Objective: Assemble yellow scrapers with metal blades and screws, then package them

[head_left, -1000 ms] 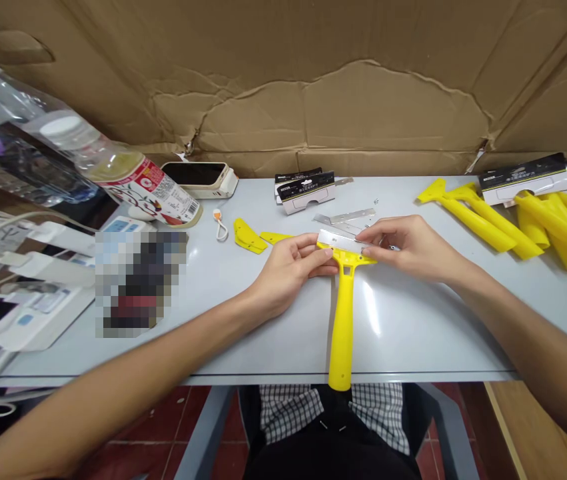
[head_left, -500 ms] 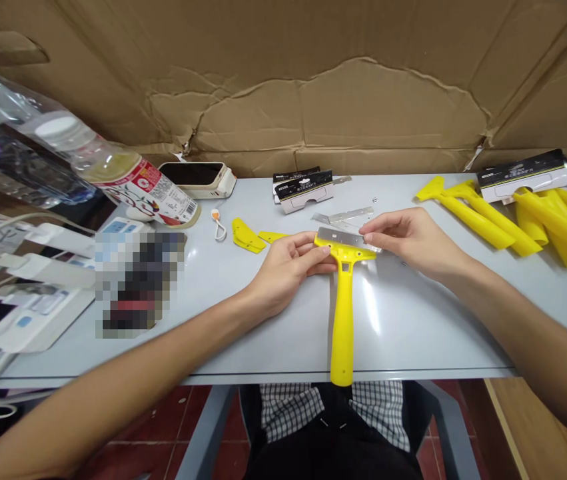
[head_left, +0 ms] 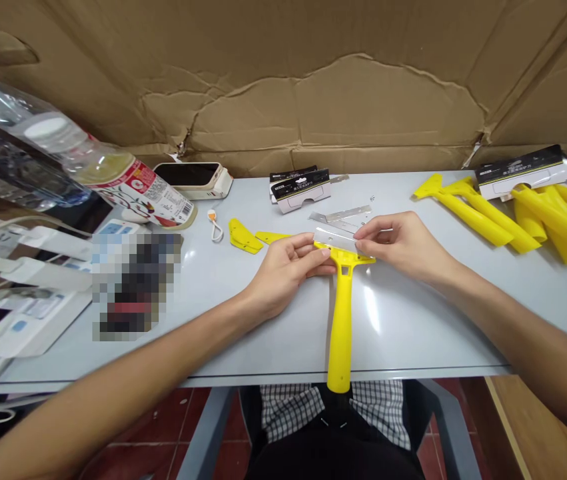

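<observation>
A yellow scraper handle points toward me, its grip end reaching past the table's front edge. My left hand pinches the left side of its wide head between thumb and fingers. In my right hand the thumb and fingertips hold the right end of a flat metal blade, which lies over the top of the head. Behind it rest more thin metal blades and a tiny screw. Left of my left hand are yellow plastic head plates.
Several yellow scraper handles lie at the right beside a black-and-white package. Similar packages stand at the back. On the left are a drink bottle, a phone, a power strip and cables. Cardboard rises behind the table.
The blade in my right hand has turned a little and shifted on the scraper head, now sloping down to the right. My left hand keeps its hold on the handle's head.
</observation>
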Demonstrator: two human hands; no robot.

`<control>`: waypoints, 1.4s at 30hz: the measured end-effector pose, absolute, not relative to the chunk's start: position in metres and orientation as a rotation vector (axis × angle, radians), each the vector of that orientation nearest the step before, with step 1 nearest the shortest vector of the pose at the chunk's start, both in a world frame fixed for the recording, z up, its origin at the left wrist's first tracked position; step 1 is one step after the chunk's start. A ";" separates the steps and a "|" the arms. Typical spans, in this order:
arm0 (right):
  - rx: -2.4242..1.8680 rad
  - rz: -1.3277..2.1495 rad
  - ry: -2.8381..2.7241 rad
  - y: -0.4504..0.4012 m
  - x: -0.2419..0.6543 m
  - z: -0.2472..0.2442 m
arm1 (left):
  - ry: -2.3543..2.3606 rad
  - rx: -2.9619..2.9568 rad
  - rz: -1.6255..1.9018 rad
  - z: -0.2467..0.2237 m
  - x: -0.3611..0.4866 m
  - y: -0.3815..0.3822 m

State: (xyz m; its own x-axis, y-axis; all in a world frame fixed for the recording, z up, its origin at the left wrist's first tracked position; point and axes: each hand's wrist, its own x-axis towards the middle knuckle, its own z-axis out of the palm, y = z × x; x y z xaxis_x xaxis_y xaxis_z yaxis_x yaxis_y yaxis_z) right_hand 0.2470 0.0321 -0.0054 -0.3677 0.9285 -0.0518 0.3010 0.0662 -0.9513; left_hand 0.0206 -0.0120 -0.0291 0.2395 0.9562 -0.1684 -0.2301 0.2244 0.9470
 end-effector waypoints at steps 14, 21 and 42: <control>-1.210 1.487 -1.703 0.029 0.249 0.002 | 1.189 0.877 1.088 -0.015 0.024 -0.016; -1.210 1.583 -1.649 0.031 0.252 0.002 | 1.187 0.892 1.087 -0.016 0.024 -0.016; -1.200 1.648 -1.577 0.031 0.253 0.000 | 1.171 0.896 1.092 -0.013 0.025 -0.017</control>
State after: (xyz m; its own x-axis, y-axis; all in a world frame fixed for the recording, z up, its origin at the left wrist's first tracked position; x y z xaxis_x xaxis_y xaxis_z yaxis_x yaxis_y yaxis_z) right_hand 0.2528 0.0306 0.0002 -0.4453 0.8673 -0.2225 0.1841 -0.1545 -0.9707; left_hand 0.0254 -0.0169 -0.0128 0.0400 0.9675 -0.2499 -0.1820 0.2529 0.9502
